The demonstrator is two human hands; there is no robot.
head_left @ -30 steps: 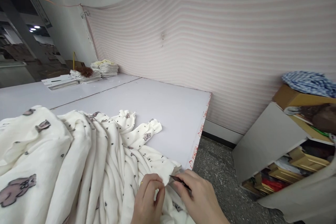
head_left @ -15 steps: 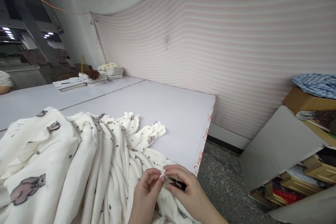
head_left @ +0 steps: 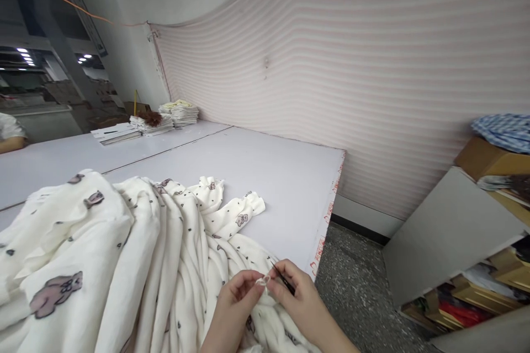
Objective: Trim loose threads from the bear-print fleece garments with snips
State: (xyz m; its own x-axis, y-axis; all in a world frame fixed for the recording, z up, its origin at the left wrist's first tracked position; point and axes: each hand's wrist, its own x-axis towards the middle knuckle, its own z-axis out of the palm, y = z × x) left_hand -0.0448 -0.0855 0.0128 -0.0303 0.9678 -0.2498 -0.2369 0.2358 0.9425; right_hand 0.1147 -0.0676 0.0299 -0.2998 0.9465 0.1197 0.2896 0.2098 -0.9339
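A pile of white garments (head_left: 136,253) printed with small bears and hearts lies heaped on the white table (head_left: 265,176) at the lower left. My left hand (head_left: 236,300) pinches a small loop of white thread or fabric at the pile's near edge. My right hand (head_left: 300,300) is closed round a small dark tool (head_left: 285,281), its tip right beside that loop. Both hands meet above the table's front right corner.
Stacks of folded cloth and papers (head_left: 161,118) sit at the table's far end. A pink striped sheet covers the wall behind. Right of the table are speckled floor (head_left: 360,292), a grey board (head_left: 447,231) and cluttered shelves. Another person's arm (head_left: 10,135) shows at far left.
My hands have drawn the white bit up off the garment and now hold it as a small loop between them. The view has shifted slightly left.
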